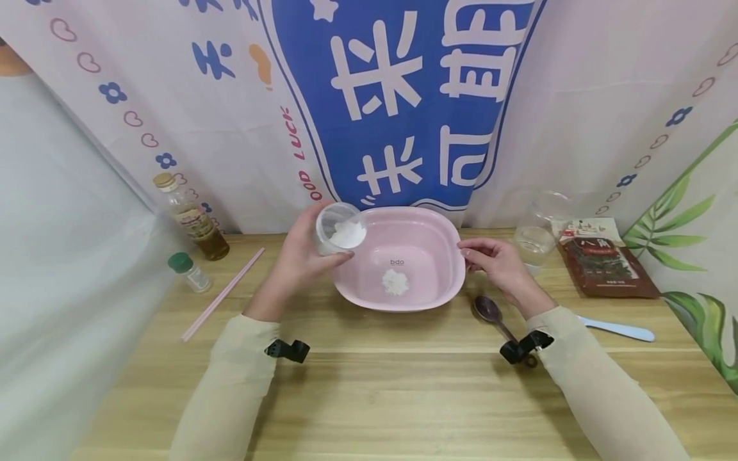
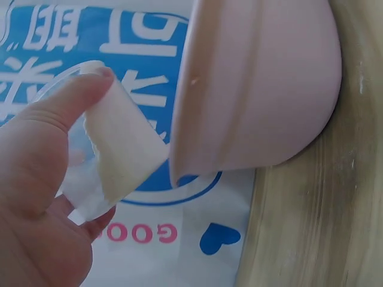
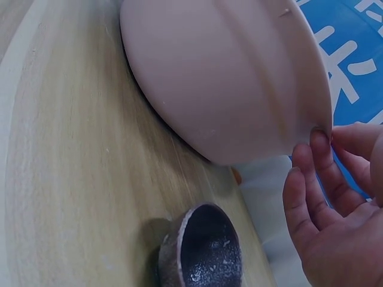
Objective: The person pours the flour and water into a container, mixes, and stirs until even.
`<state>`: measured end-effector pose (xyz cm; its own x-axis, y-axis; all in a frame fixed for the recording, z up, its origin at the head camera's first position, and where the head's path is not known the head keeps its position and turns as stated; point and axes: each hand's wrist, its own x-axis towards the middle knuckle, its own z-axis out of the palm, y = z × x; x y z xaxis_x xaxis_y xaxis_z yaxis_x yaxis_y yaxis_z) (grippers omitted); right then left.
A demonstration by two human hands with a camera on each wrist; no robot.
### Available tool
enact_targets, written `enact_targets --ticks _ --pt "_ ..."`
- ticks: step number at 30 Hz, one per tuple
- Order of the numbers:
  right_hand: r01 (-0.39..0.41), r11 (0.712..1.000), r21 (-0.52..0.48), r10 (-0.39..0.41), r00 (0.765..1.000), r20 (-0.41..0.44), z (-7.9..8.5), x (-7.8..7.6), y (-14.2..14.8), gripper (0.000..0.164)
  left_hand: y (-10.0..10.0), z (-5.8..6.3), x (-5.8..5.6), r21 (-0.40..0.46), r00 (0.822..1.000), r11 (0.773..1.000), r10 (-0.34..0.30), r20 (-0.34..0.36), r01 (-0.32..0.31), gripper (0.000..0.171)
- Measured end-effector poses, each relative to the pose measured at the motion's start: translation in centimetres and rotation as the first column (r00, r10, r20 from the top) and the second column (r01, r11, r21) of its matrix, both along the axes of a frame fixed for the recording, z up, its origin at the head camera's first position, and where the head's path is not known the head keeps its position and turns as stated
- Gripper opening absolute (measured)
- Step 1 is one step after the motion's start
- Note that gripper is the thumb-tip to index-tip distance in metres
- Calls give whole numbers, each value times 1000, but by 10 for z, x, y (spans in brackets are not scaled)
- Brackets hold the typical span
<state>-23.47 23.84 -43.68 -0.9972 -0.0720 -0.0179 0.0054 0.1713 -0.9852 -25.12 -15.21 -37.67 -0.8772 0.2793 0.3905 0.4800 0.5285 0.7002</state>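
Observation:
My left hand (image 1: 303,246) grips a clear plastic cup (image 1: 331,223) of white powder (image 2: 122,143), tilted toward the left rim of a pink basin (image 1: 423,296). In the left wrist view the thumb and fingers wrap around the cup's sides. A small heap of white powder (image 1: 395,282) lies on the basin's bottom. At the basin's right side, my right hand (image 1: 497,264) pinches the rim between thumb and fingers, as the right wrist view also shows. A dark spoon (image 1: 488,309) lies on the table just below that hand, part of its handle behind the wrist.
On the left stand an oil bottle (image 1: 198,227) and a green-capped shaker (image 1: 190,273), beside pink chopsticks (image 1: 223,294). On the right are a clear pitcher (image 1: 533,245) with liquid, a brown spice packet (image 1: 608,266) and a light blue utensil handle (image 1: 619,329). A printed curtain (image 1: 380,96) hangs behind.

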Motion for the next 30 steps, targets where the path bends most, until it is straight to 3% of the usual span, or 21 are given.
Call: enact_targets --ticks 6,13,17,22,26,30 --pt "21 1000 9 -21 1000 19 0 0 -3 38 -21 -1 5 139 987 983 104 126 -121 100" --pt "30 1000 7 -30 999 17 0 0 -5 39 -51 -12 7 256 965 944 153 211 -206 92" --pt "35 999 16 -35 999 20 0 -1 -5 39 -68 -19 7 240 941 938 179 288 -252 93" --pt "34 999 19 -35 999 39 2 -1 -5 40 -88 -29 6 188 888 933 210 409 -307 96" --pt "35 999 16 -35 999 40 2 -1 -5 40 -102 -37 4 121 865 935 252 435 -334 98" --pt "35 999 3 -36 999 37 1 -2 -5 39 -115 -48 2 31 854 936 306 421 -351 100"
